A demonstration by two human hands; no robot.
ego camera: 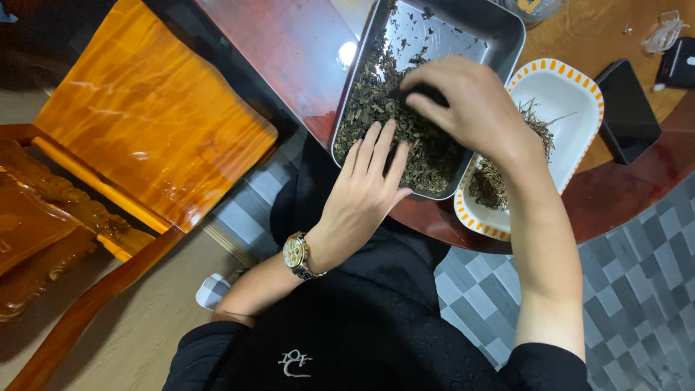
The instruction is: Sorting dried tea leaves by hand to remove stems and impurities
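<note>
Both hands are in the metal tray [499, 32] of dried tea leaves [376, 108]: left hand [369, 181] lies flat and open on the pile, right hand [470, 101] has fingers curled, pinching at leaves. The dish [572, 94] beside it holds a modest heap of stems [492, 181], so I'd guess sorting's partway, plenty left.
</note>
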